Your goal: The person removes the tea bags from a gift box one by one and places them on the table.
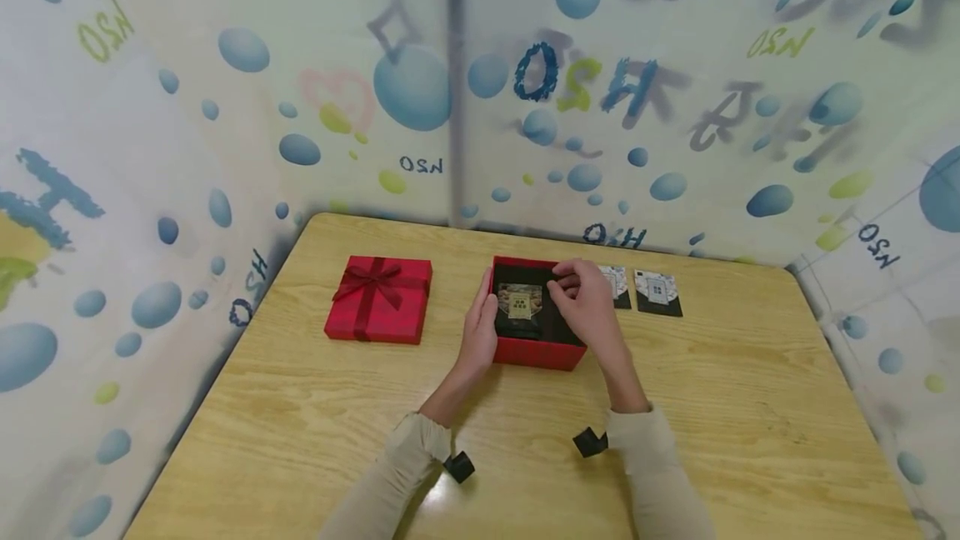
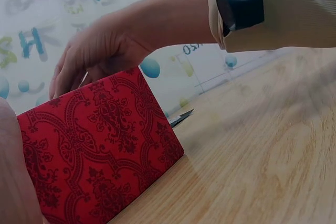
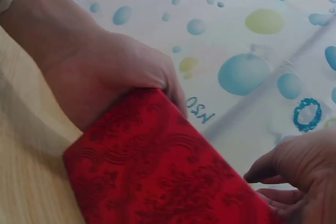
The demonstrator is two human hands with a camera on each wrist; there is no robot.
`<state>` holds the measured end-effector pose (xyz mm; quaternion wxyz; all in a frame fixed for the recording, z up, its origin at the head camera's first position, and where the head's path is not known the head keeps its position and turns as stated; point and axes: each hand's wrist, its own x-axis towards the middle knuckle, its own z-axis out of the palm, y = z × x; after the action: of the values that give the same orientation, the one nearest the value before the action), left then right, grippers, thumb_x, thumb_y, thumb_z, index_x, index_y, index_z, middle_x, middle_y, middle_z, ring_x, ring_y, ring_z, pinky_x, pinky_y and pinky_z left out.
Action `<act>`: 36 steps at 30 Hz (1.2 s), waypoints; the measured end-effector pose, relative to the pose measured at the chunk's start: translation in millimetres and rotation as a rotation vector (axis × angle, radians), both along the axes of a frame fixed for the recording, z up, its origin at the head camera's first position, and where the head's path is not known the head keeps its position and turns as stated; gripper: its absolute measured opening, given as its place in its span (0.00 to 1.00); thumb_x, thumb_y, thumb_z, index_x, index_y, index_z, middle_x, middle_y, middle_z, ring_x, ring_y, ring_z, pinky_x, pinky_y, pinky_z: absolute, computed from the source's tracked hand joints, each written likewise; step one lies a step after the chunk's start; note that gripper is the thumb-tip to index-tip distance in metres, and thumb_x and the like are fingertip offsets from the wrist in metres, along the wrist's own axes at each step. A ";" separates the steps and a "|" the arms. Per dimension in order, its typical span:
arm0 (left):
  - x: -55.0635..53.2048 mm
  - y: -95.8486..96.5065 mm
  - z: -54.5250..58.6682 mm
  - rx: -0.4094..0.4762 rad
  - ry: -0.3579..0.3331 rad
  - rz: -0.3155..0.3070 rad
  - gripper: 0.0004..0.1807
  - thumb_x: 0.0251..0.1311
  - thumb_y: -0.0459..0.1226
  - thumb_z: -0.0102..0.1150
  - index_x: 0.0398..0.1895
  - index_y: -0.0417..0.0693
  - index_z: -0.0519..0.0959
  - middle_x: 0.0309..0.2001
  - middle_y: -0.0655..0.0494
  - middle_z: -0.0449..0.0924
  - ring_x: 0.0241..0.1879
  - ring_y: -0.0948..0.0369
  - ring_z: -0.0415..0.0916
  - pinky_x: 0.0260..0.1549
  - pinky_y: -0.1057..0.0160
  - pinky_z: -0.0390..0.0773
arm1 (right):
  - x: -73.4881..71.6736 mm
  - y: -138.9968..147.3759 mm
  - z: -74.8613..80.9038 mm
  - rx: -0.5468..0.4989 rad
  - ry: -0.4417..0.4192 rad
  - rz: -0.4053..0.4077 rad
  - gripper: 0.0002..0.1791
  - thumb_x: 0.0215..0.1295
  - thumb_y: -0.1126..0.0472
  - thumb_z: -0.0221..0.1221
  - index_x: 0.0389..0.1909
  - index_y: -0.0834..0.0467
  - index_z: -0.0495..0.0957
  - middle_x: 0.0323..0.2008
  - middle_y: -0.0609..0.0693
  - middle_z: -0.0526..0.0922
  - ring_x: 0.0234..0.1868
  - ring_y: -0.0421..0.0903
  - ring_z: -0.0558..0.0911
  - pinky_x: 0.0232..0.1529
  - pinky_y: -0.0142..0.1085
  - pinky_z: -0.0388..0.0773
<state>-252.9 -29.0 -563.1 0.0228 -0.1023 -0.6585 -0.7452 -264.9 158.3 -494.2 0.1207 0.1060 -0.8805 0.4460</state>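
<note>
A red patterned gift box with a dark interior sits without its lid mid-table. Inside it, toward the left, is a dark packet with a pale printed label. My left hand holds the box by its left wall, thumb over the rim, fingers along the outside. Over the box's right part is my right hand, its fingers bent loosely at the opening, with nothing seen between them. In the left wrist view, those right fingertips dip behind the red wall, partly hidden.
A red lid with a dark ribbon bow lies left of the box. To the right lie two flat white-and-black packets, the nearer one partly behind my right hand and the other farther right. A printed wall backs the wooden table.
</note>
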 end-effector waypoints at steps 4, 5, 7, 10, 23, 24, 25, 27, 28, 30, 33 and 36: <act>-1.1 -0.4 0.8 0.002 -0.004 -0.001 0.29 0.86 0.37 0.29 0.86 0.49 0.45 0.85 0.50 0.42 0.83 0.57 0.39 0.80 0.48 0.42 | 1.1 -9.7 -1.3 0.027 -0.045 0.046 0.12 0.71 0.69 0.64 0.52 0.69 0.78 0.50 0.64 0.79 0.47 0.56 0.83 0.48 0.49 0.85; -1.0 -0.3 0.9 -0.001 -0.003 -0.002 0.29 0.86 0.36 0.29 0.86 0.48 0.45 0.85 0.49 0.42 0.83 0.57 0.39 0.80 0.48 0.43 | 2.3 -11.4 -0.8 0.027 -0.052 0.047 0.13 0.70 0.70 0.64 0.52 0.70 0.78 0.50 0.64 0.79 0.47 0.57 0.83 0.48 0.50 0.85; 0.2 0.1 1.2 -0.006 -0.003 -0.005 0.30 0.86 0.35 0.28 0.86 0.48 0.45 0.85 0.49 0.42 0.83 0.56 0.39 0.80 0.48 0.43 | 5.0 -13.7 -0.7 0.034 -0.068 0.040 0.13 0.69 0.71 0.65 0.52 0.70 0.78 0.50 0.64 0.79 0.47 0.57 0.84 0.49 0.50 0.86; 2.0 1.2 0.8 -0.012 -0.002 -0.008 0.30 0.85 0.33 0.27 0.86 0.48 0.44 0.85 0.49 0.42 0.83 0.56 0.39 0.80 0.47 0.44 | 7.9 -17.0 -3.2 0.055 -0.097 0.035 0.14 0.69 0.71 0.64 0.53 0.70 0.78 0.50 0.64 0.79 0.47 0.57 0.84 0.49 0.50 0.86; 0.5 1.6 2.4 -0.020 0.001 0.014 0.30 0.86 0.34 0.28 0.86 0.50 0.45 0.85 0.50 0.42 0.83 0.57 0.39 0.80 0.48 0.43 | 1.2 -37.0 -8.7 0.357 -0.456 0.016 0.40 0.73 0.53 0.64 0.77 0.67 0.58 0.64 0.70 0.75 0.61 0.63 0.80 0.61 0.58 0.78; 0.8 1.7 3.0 -0.019 0.002 0.014 0.30 0.86 0.34 0.28 0.86 0.50 0.45 0.85 0.50 0.43 0.83 0.57 0.39 0.80 0.49 0.43 | 0.4 -37.2 -8.7 0.362 -0.482 0.024 0.41 0.74 0.53 0.64 0.77 0.67 0.57 0.63 0.69 0.77 0.59 0.62 0.81 0.60 0.57 0.79; 1.0 1.6 3.0 -0.016 0.001 0.011 0.30 0.85 0.34 0.28 0.86 0.49 0.45 0.85 0.50 0.43 0.83 0.57 0.39 0.80 0.48 0.43 | -0.1 -37.3 -8.9 0.367 -0.501 0.031 0.42 0.74 0.52 0.63 0.78 0.67 0.56 0.62 0.69 0.78 0.58 0.61 0.82 0.60 0.57 0.80; 0.9 1.4 2.8 -0.007 -0.005 0.006 0.30 0.85 0.34 0.28 0.86 0.49 0.45 0.85 0.49 0.42 0.83 0.56 0.39 0.80 0.48 0.43 | -0.9 -36.8 -8.8 0.372 -0.520 0.047 0.42 0.74 0.51 0.63 0.78 0.67 0.56 0.61 0.67 0.79 0.56 0.60 0.84 0.59 0.56 0.81; 0.9 1.2 2.7 -0.002 -0.009 0.004 0.30 0.85 0.33 0.28 0.86 0.49 0.45 0.85 0.49 0.42 0.83 0.56 0.38 0.80 0.47 0.43 | -1.2 -36.8 -8.8 0.372 -0.519 0.058 0.41 0.74 0.51 0.63 0.77 0.66 0.57 0.62 0.67 0.80 0.56 0.60 0.84 0.58 0.56 0.81; 0.1 0.8 2.6 0.008 -0.012 0.002 0.31 0.85 0.33 0.28 0.86 0.49 0.44 0.85 0.49 0.41 0.83 0.54 0.37 0.80 0.46 0.42 | -2.3 -37.1 -8.3 0.365 -0.504 0.076 0.38 0.75 0.52 0.63 0.76 0.66 0.60 0.62 0.65 0.80 0.56 0.59 0.84 0.58 0.56 0.81; 0.4 0.8 2.5 0.013 -0.014 0.000 0.30 0.85 0.33 0.28 0.86 0.49 0.44 0.85 0.49 0.40 0.83 0.55 0.37 0.80 0.46 0.42 | -2.4 -37.0 -9.0 0.362 -0.462 0.086 0.34 0.74 0.53 0.63 0.72 0.65 0.65 0.61 0.63 0.81 0.56 0.58 0.84 0.57 0.55 0.82; 0.0 0.7 2.3 0.007 -0.014 -0.001 0.30 0.86 0.35 0.29 0.86 0.51 0.45 0.85 0.51 0.41 0.83 0.57 0.37 0.80 0.48 0.42 | -2.4 -37.1 -10.0 0.362 -0.426 0.076 0.30 0.74 0.55 0.63 0.70 0.65 0.69 0.58 0.63 0.83 0.51 0.57 0.86 0.54 0.54 0.83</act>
<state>-252.9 -28.3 -560.8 0.0182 -0.0973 -0.6561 -0.7482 -267.3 121.3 -504.2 -0.1048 0.0625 -0.9468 0.2977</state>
